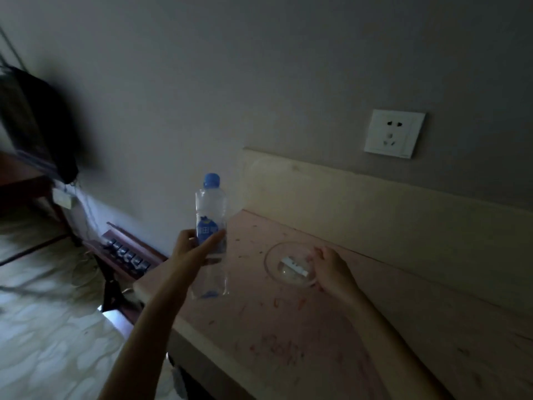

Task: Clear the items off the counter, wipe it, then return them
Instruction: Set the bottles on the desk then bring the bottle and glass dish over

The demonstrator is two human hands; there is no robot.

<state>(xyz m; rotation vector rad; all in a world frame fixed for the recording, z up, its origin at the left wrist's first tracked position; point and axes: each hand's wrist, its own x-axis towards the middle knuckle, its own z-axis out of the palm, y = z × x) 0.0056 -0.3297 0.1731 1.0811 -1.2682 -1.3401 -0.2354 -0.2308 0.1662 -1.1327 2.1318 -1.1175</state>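
Clear water bottle (211, 226), blue cap, upright, gripped round its middle by the left hand (196, 245); base looks at or just off the near-left corner of the surface (375, 327), can't tell if still touching. Clear glass dish (290, 264) sits mid-surface, a small white scrap (294, 266) inside it; right hand (331, 268) is at the dish's right rim, fingers curled on the edge, looks like it is holding it. Surface is pinkish, scattered with red marks and scribbles, not wiped. Wall socket (393, 133) above the backboard, power strip (127, 254) low on the left by the floor. Step judged: clearing phase, both items being taken at once. Next move calls for lifting both clear, keeping the dish level so the scrap stays in, and finding a spot off the surface to park them; no cloth in view.
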